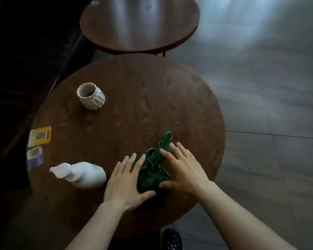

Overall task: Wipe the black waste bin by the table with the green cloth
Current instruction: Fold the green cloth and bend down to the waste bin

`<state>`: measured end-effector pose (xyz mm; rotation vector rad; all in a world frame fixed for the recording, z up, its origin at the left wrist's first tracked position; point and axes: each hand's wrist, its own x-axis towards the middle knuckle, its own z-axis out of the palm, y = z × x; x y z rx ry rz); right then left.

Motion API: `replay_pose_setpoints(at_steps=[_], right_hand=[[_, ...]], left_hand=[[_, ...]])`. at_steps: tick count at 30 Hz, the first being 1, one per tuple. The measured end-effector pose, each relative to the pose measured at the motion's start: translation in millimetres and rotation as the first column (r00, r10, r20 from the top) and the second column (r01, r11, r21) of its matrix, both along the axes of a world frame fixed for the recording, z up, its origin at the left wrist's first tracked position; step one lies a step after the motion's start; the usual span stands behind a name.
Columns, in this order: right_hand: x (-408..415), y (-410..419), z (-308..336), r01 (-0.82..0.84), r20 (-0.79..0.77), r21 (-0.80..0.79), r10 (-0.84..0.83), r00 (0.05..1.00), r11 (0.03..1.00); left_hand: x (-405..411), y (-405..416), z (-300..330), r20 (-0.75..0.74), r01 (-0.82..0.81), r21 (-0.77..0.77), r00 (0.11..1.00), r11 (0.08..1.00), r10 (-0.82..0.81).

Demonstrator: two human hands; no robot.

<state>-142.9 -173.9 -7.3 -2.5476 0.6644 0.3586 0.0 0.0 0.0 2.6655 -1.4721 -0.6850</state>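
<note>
A crumpled green cloth (152,170) lies on the near part of a round brown wooden table (143,109). My left hand (124,184) rests flat against the cloth's left side, fingers spread, thumb at the cloth's near edge. On the cloth's right side lies my right hand (184,170), also with fingers spread, their tips on top of the cloth. Neither hand has closed around it. No black waste bin can be made out; the left side of the view is very dark.
On the table stand a white ridged cup (91,96), a white pump bottle (85,175) lying on its side, a yellow card (40,136) and a blue card (34,157). A second round table (139,24) lies beyond. A black dotted object (171,239) sits below the table's near edge. Grey floor spreads right.
</note>
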Motion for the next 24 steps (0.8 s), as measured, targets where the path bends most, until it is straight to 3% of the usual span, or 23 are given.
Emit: replay_pose_setpoints(at_steps=[5,12,17,21,24], right_hand=[[26.0,-1.3,-42.2,-0.272,-0.017,-0.056,0.272,0.962,0.961],[35.1,6.5,-55.6,-0.345,-0.047,-0.107,0.342,0.938,0.932],[23.9,24.0,-40.9,-0.327,0.017,-0.145,0.333,0.943,0.934],[1.8,37.2,-24.1,-0.168,0.031,-0.013,0.169,0.985,0.986],[-10.4,43.5,2.4,-0.077,0.073,-0.054,0.081,0.994,0.996]], left_hand=[[-3.0,13.4,-44.0,-0.045,-0.023,0.098,0.999,0.995,0.027],[-11.6,22.5,-59.0,0.008,-0.007,-0.045,1.0,0.999,0.007],[-14.9,15.4,-44.5,0.001,0.015,-0.088,1.0,0.996,-0.015],[-17.3,16.6,-20.9,0.024,0.078,-0.108,0.997,0.991,-0.076],[-16.1,19.0,6.4,0.073,0.133,-0.148,0.99,0.98,-0.124]])
